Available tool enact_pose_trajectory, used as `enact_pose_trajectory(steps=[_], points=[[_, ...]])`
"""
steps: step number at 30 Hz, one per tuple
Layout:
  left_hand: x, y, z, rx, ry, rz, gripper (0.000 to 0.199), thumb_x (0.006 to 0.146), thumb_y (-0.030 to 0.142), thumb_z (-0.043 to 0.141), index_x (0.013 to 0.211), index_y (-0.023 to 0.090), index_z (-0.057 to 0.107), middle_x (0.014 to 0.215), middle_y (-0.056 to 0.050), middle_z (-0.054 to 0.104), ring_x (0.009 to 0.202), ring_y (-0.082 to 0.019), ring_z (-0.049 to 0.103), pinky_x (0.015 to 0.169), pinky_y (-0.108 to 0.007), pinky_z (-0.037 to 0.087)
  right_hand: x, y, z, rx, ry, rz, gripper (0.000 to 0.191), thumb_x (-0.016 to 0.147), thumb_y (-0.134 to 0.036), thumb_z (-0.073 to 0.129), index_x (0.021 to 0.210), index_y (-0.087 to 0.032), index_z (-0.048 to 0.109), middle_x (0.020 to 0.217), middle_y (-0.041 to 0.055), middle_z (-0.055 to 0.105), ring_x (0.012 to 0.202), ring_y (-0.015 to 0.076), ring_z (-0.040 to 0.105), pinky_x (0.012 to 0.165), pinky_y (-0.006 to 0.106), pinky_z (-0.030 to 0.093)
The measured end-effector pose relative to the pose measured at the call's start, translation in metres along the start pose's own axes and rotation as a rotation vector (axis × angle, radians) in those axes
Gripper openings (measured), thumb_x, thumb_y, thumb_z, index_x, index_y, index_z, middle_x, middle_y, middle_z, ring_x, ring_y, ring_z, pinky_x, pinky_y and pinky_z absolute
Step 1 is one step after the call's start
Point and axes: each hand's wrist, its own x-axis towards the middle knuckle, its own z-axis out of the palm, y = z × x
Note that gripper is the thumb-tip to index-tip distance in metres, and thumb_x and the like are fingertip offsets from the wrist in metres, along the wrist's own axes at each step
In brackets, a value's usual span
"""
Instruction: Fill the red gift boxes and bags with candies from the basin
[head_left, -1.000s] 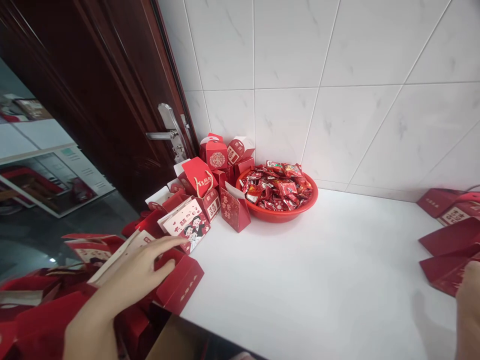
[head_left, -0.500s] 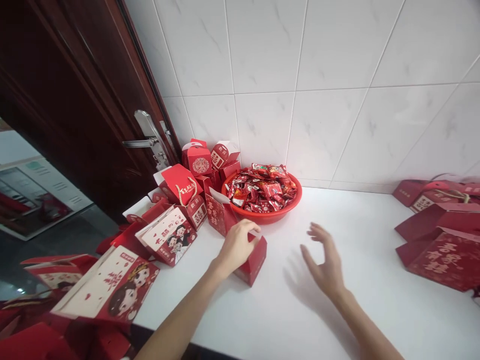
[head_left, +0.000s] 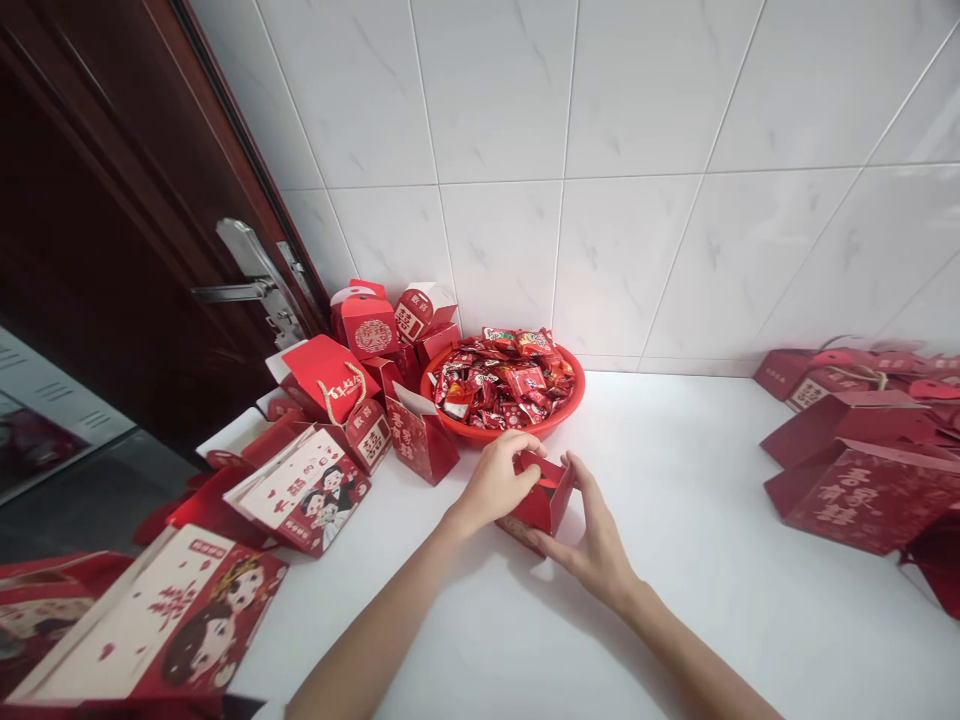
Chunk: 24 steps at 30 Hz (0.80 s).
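A small red gift box (head_left: 553,508) stands on the white table in front of me, its top partly open. My left hand (head_left: 501,478) grips the box's left side and upper edge, fingers curled over the top. On the opposite side my right hand (head_left: 592,535) clasps it, with the thumb low at the front and the fingertips at the top rim. Just behind the box sits a red plastic basin (head_left: 577,385) heaped with wrapped sweets (head_left: 517,375). Another upright red box (head_left: 420,435) stands left of my left hand, close to the basin.
Several red and white gift boxes (head_left: 307,490) crowd the table's left side, some with cord handles. More red boxes (head_left: 847,490) stand at the right. A white tiled wall (head_left: 637,250) closes off the back, and a dark door (head_left: 112,200) is at the left.
My right hand has moved left from the open tabletop and taken hold of the box. The box's top now shows an opening. The view has shifted slightly to the right.
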Motion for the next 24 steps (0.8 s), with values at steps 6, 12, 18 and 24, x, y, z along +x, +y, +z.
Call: enact_pose_trajectory(steps=[6, 12, 18, 24], points=[[-0.014, -0.008, -0.034, -0.131, -0.161, -0.054, 0.028, 0.069, 0.005, 0.057, 0.087, 0.022, 0.070, 0.128, -0.009, 0.065, 0.126, -0.025, 0.062, 0.109, -0.040, 0.049, 0.007, 0.003, -0.002, 0.071, 0.046, 0.069, 0.091, 0.078, -0.049, 0.079, 0.150, -0.025, 0.029, 0.150, 0.0184, 0.046, 0.136, 0.0365, 0.052, 0.110, 0.057, 0.048], [-0.027, -0.009, -0.045, 0.130, -0.320, -0.052, 0.040, 0.073, 0.006, 0.055, 0.096, 0.028, 0.080, 0.151, -0.006, 0.050, 0.142, -0.032, 0.047, 0.108, -0.043, 0.051, 0.013, 0.004, 0.003, 0.140, 0.059, 0.084, 0.089, 0.078, -0.051, 0.080, 0.146, -0.027, 0.029, 0.149, 0.0176, 0.045, 0.136, 0.0351, 0.053, 0.110, 0.056, 0.049], [-0.038, -0.005, -0.041, 0.299, -0.353, -0.022, 0.051, 0.083, 0.008, 0.051, 0.121, 0.030, 0.075, 0.164, -0.007, 0.033, 0.152, -0.036, 0.030, 0.115, -0.055, 0.041, 0.012, 0.002, 0.005, 0.177, 0.002, -0.031, 0.091, 0.080, -0.051, 0.080, 0.149, -0.029, 0.025, 0.155, 0.0178, 0.038, 0.145, 0.0342, 0.042, 0.116, 0.054, 0.044], [-0.042, -0.001, -0.040, 0.356, -0.367, -0.044, 0.051, 0.081, 0.007, 0.051, 0.122, 0.026, 0.075, 0.166, -0.006, 0.029, 0.153, -0.038, 0.027, 0.119, -0.056, 0.037, 0.009, -0.005, 0.001, 0.292, -0.086, -0.079, 0.096, 0.077, -0.066, 0.075, 0.151, -0.029, 0.025, 0.163, 0.0175, 0.027, 0.152, 0.0367, 0.029, 0.120, 0.058, 0.035]])
